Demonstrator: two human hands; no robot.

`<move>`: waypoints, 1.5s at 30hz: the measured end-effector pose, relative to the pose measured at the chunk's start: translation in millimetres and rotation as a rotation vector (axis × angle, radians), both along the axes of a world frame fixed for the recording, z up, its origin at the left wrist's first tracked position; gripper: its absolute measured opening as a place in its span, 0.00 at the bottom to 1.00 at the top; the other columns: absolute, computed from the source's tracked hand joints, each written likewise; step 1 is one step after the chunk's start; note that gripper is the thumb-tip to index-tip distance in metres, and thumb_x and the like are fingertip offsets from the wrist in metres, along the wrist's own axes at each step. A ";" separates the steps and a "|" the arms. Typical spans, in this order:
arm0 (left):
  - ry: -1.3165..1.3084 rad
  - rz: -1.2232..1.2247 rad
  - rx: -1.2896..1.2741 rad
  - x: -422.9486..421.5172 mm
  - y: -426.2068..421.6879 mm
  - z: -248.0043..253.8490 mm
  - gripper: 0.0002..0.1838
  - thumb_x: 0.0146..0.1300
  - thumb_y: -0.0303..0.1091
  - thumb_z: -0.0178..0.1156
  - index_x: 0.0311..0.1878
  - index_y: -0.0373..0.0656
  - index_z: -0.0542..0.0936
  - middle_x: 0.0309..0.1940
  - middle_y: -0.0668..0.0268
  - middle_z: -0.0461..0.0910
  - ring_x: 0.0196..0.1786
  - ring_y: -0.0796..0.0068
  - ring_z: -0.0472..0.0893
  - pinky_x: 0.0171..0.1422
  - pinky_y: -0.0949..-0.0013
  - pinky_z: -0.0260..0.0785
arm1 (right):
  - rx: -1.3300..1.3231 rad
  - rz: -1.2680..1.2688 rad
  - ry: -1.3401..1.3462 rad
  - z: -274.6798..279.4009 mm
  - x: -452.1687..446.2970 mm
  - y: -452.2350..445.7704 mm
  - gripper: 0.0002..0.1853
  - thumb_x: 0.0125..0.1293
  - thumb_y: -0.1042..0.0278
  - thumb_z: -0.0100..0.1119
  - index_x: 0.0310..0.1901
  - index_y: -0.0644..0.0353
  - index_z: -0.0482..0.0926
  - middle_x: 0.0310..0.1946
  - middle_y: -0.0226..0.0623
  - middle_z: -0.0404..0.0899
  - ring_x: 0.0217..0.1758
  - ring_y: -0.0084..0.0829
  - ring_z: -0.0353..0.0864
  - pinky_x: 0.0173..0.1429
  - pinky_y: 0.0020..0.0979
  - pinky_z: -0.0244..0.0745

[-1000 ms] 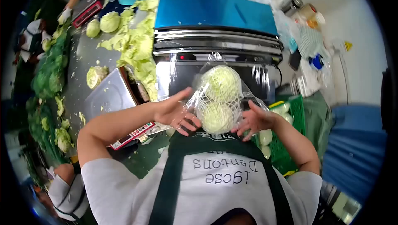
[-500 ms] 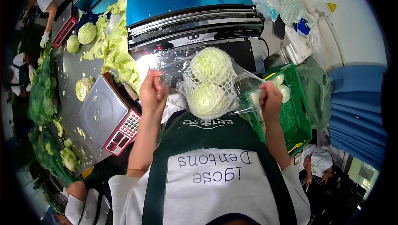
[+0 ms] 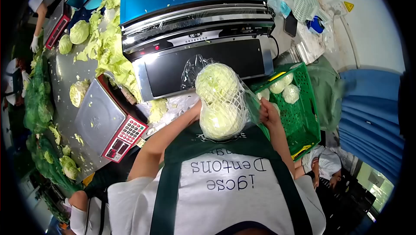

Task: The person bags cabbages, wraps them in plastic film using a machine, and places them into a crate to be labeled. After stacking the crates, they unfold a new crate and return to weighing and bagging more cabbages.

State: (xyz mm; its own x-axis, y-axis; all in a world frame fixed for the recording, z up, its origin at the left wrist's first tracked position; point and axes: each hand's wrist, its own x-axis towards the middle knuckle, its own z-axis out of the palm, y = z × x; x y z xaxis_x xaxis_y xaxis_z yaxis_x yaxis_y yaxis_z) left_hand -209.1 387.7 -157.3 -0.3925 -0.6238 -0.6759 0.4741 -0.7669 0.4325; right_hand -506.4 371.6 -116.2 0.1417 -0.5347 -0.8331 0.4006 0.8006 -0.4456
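Observation:
Two pale green cabbages in white netting sit inside a clear plastic bag, close in front of my apron. The bag's loose end is bunched above the upper cabbage, over the front of the sealing machine. Fingers closed, my right hand pinches the bag's plastic on the right side. My left hand reaches in beside and behind the bagged cabbages from the left; its fingers are hidden by them.
A green crate holding wrapped cabbages stands at right. Left are a scale, loose leaves and green net sacks. A phone lies beyond the crate. Other people are at the left and bottom edges and lower right.
The bagged cabbages have moved slightly toward my body. My left hand has left the stretched bag's left edge and slipped behind the cabbages; my right hand has drawn inward.

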 end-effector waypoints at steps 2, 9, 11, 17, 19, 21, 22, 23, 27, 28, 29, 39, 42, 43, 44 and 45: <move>0.397 -0.025 0.030 -44.3 -38.4 27.4 0.19 0.59 0.40 0.57 0.50 0.40 0.76 0.45 0.62 0.76 0.50 0.73 0.74 0.52 0.69 0.66 | 0.016 -0.125 0.050 17.9 2.1 -1.0 0.11 0.67 0.52 0.53 0.32 0.48 0.73 0.12 0.18 0.55 0.10 0.16 0.52 0.14 0.20 0.42; 0.592 -0.511 -0.576 -44.0 -100.7 117.3 0.37 0.58 0.52 0.59 0.64 0.38 0.65 0.61 0.56 0.66 0.64 0.64 0.64 0.67 0.63 0.57 | -0.891 -0.243 0.215 222.1 11.6 12.0 0.18 0.71 0.53 0.45 0.33 0.61 0.72 0.13 0.24 0.62 0.12 0.18 0.56 0.17 0.21 0.51; 0.453 -0.607 -0.530 -26.3 -86.5 148.1 0.41 0.58 0.55 0.59 0.67 0.38 0.62 0.66 0.55 0.62 0.69 0.63 0.59 0.70 0.61 0.54 | -1.315 0.048 0.184 262.8 32.0 32.0 0.16 0.67 0.58 0.53 0.30 0.65 0.75 0.15 0.32 0.70 0.13 0.19 0.62 0.17 0.21 0.54; 0.166 -1.508 -0.380 -43.3 -52.1 178.7 0.45 0.59 0.59 0.58 0.69 0.36 0.56 0.63 0.55 0.65 0.64 0.65 0.66 0.68 0.63 0.58 | -2.024 0.321 0.790 262.4 96.3 -21.6 0.10 0.55 0.60 0.67 0.26 0.49 0.74 0.16 0.24 0.71 0.16 0.23 0.71 0.16 0.24 0.60; -0.030 -1.669 -0.621 -60.4 -40.3 198.5 0.44 0.59 0.59 0.59 0.68 0.38 0.58 0.60 0.54 0.68 0.60 0.64 0.70 0.64 0.63 0.62 | -1.947 0.319 0.949 210.5 102.0 -63.2 0.09 0.57 0.61 0.64 0.28 0.52 0.73 0.12 0.30 0.69 0.13 0.27 0.71 0.16 0.26 0.62; -0.192 -1.742 -0.718 -60.0 -32.2 193.2 0.48 0.57 0.63 0.58 0.70 0.38 0.54 0.62 0.53 0.67 0.62 0.65 0.68 0.66 0.64 0.59 | -1.644 0.547 0.980 136.5 108.2 -50.5 0.12 0.60 0.55 0.59 0.27 0.53 0.72 0.13 0.36 0.72 0.16 0.39 0.75 0.21 0.37 0.68; -0.143 -1.793 -0.650 -66.3 -33.0 214.4 0.48 0.57 0.64 0.57 0.69 0.37 0.55 0.63 0.53 0.65 0.63 0.64 0.67 0.67 0.63 0.58 | -1.466 0.669 0.904 104.2 115.7 -27.4 0.13 0.61 0.53 0.57 0.28 0.53 0.73 0.14 0.38 0.73 0.19 0.44 0.76 0.24 0.41 0.70; -0.257 -1.791 -0.683 -57.8 -26.2 206.9 0.45 0.59 0.62 0.55 0.69 0.38 0.57 0.61 0.52 0.67 0.62 0.65 0.68 0.66 0.64 0.58 | -1.336 0.794 0.820 84.6 115.7 -5.5 0.14 0.61 0.52 0.55 0.29 0.55 0.74 0.18 0.45 0.76 0.24 0.49 0.78 0.31 0.46 0.72; -0.456 -1.467 -0.521 -38.2 -7.5 222.8 0.35 0.65 0.54 0.53 0.66 0.37 0.62 0.56 0.53 0.72 0.58 0.68 0.71 0.63 0.67 0.61 | -0.925 1.177 0.502 64.9 97.2 36.4 0.17 0.60 0.53 0.53 0.40 0.58 0.82 0.36 0.47 0.81 0.41 0.46 0.79 0.46 0.41 0.73; -0.608 -1.457 -0.416 -36.1 -3.4 229.1 0.35 0.64 0.53 0.54 0.65 0.36 0.63 0.54 0.55 0.73 0.56 0.67 0.72 0.62 0.69 0.62 | -0.895 1.189 0.350 55.1 95.5 41.6 0.18 0.62 0.54 0.53 0.43 0.59 0.81 0.38 0.45 0.82 0.42 0.43 0.79 0.47 0.39 0.72; -0.564 -1.366 -0.414 -35.1 1.1 232.6 0.34 0.65 0.48 0.55 0.66 0.35 0.61 0.57 0.54 0.70 0.58 0.67 0.71 0.63 0.69 0.60 | -0.865 1.196 0.205 39.7 92.0 45.2 0.18 0.64 0.54 0.53 0.45 0.60 0.80 0.39 0.44 0.82 0.42 0.40 0.79 0.48 0.38 0.70; -0.118 -0.767 -1.427 -160.9 -25.1 285.6 0.20 0.56 0.39 0.60 0.49 0.37 0.76 0.58 0.50 0.70 0.62 0.45 0.68 0.65 0.51 0.59 | -0.324 0.050 -1.015 4.1 -98.4 95.2 0.47 0.57 0.24 0.39 0.69 0.54 0.57 0.68 0.39 0.59 0.68 0.37 0.62 0.69 0.43 0.60; 0.438 0.070 -1.307 -218.2 -10.9 301.5 0.17 0.49 0.40 0.70 0.43 0.51 0.81 0.44 0.75 0.76 0.55 0.78 0.70 0.54 0.67 0.63 | -0.357 -0.341 -0.824 -78.3 -171.1 108.7 0.53 0.49 0.22 0.46 0.70 0.53 0.53 0.67 0.43 0.60 0.67 0.42 0.64 0.68 0.48 0.62; 0.579 -0.108 -1.413 -237.3 -27.1 317.2 0.22 0.57 0.31 0.65 0.56 0.56 0.77 0.54 0.77 0.75 0.57 0.71 0.70 0.61 0.52 0.61 | -0.420 -0.343 -0.904 -105.4 -206.2 113.9 0.53 0.46 0.22 0.51 0.69 0.51 0.56 0.64 0.43 0.64 0.64 0.42 0.67 0.64 0.49 0.66; 0.614 -0.097 -1.401 -258.9 -33.7 322.2 0.19 0.57 0.29 0.64 0.53 0.54 0.79 0.51 0.77 0.76 0.55 0.74 0.71 0.56 0.59 0.65 | -0.367 -0.488 -0.693 -111.6 -233.2 119.4 0.48 0.54 0.24 0.47 0.67 0.54 0.58 0.62 0.45 0.66 0.60 0.43 0.72 0.61 0.48 0.70; 0.645 -0.083 -1.393 -278.7 -34.7 323.7 0.16 0.56 0.28 0.64 0.49 0.52 0.80 0.49 0.77 0.77 0.53 0.76 0.72 0.52 0.65 0.68 | -0.250 -0.564 -0.582 -121.2 -261.3 122.8 0.46 0.55 0.24 0.47 0.66 0.54 0.60 0.60 0.44 0.69 0.59 0.42 0.73 0.61 0.47 0.70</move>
State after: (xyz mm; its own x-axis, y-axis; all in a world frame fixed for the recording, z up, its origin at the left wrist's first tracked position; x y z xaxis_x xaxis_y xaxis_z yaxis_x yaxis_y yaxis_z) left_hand -487.8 353.0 166.3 -0.4449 -0.5588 0.6998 0.8341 0.0261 0.5510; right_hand -767.6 494.3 -237.4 0.1686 -0.8126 -0.5579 0.9307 0.3176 -0.1815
